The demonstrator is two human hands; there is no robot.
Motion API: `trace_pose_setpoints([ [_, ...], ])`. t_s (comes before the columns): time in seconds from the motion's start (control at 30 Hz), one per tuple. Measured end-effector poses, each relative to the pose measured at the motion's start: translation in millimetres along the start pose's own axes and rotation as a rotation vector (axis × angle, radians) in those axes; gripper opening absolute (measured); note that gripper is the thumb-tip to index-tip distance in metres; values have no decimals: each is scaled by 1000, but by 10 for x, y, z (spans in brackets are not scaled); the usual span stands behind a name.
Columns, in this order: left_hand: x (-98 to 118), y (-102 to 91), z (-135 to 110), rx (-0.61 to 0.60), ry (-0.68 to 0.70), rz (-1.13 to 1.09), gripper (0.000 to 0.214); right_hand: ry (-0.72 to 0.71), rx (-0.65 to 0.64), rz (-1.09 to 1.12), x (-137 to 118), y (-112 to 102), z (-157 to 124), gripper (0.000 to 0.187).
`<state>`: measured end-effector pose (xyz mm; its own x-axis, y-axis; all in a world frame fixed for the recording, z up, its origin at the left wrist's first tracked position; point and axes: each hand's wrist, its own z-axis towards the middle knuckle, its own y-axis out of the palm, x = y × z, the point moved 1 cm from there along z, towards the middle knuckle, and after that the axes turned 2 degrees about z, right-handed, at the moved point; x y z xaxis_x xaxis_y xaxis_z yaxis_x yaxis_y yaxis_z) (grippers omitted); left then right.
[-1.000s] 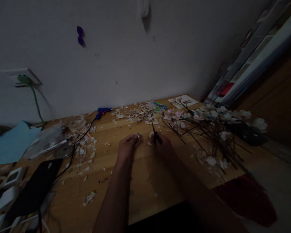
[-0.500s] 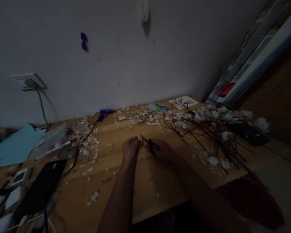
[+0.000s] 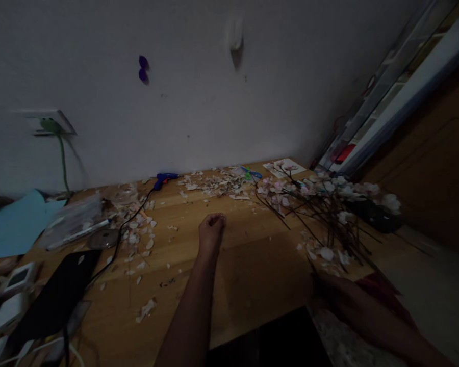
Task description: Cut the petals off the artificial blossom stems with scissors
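My left hand [image 3: 211,230] is closed in a pinch above the middle of the wooden table. A tiny pale petal-like piece [image 3: 222,218] shows at its fingertips, too small to make out well. My right hand [image 3: 346,295] is over the table's front right edge, dark and slightly blurred. Its fingers are wrapped round scissors [image 3: 311,265], whose dark blades point up and away from me; the handles are mostly hidden. Just beyond that hand lie loose pale petals [image 3: 327,253] and dark stems of artificial blossom branches [image 3: 329,219].
Paper scraps [image 3: 225,184] and a blue glue gun [image 3: 163,180] lie by the wall. Blue-green scissors [image 3: 251,174] lie at the back. On the left are a black cable [image 3: 121,232], a black flat object [image 3: 55,293], a plastic bag [image 3: 74,219] and light-blue paper [image 3: 21,224].
My right hand has moved right and towards me with the scissors, away from my left hand. My left hand stays pinched in nearly the same place. The view has shifted slightly.
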<state>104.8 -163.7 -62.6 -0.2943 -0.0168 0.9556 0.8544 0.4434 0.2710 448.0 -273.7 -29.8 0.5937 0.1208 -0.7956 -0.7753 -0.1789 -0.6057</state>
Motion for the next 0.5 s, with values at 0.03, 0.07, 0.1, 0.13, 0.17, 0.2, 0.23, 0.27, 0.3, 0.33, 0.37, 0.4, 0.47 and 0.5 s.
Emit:
trace_pose_setpoints([
  [0.03, 27, 14, -22, 14, 34, 32, 30, -4, -24, 56, -62, 118, 129, 30],
  [0.07, 61, 23, -47, 32, 83, 76, 28, -9, -37, 99, -149, 260, 295, 30],
  [0.1, 102, 26, -75, 53, 144, 133, 25, -15, -28, 138, -255, 412, 486, 31],
  [0.13, 146, 25, -103, 67, 219, 201, 21, -23, 2, 180, -371, 563, 689, 29],
  [0.17, 191, 20, -132, 72, 302, 274, 16, -45, 17, 224, -491, 710, 893, 28],
  [0.2, 234, 12, -159, 69, 393, 345, 12, -72, 16, 264, -605, 846, 1085, 27],
  [0.23, 269, 4, -184, 57, 482, 412, 9, -104, 8, 318, -708, 970, 1259, 26],
  [0.27, 295, -4, -204, 38, 563, 468, 6, -123, -14, 407, -792, 1081, 1409, 27],
  [0.3, 307, -9, -220, 13, 629, 507, 5, -133, -17, 518, -854, 1175, 1531, 28],
  [0.33, 307, -9, -230, -16, 670, 530, 6, -124, 5, 631, -892, 1254, 1626, 31],
  [0.37, 294, -5, -234, -48, 684, 546, 7, -99, 44, 734, -908, 1317, 1694, 33],
  [0.4, 272, 6, -234, -83, 678, 564, 8, -73, 76, 809, -908, 1365, 1737, 36],
  [0.47, 218, 42, -228, -159, 642, 638, 9, -25, 121, 874, -874, 1414, 1767, 39],
  [0.5, 194, 65, -226, -200, 629, 695, 9, -14, 128, 865, -853, 1418, 1764, 38],
])
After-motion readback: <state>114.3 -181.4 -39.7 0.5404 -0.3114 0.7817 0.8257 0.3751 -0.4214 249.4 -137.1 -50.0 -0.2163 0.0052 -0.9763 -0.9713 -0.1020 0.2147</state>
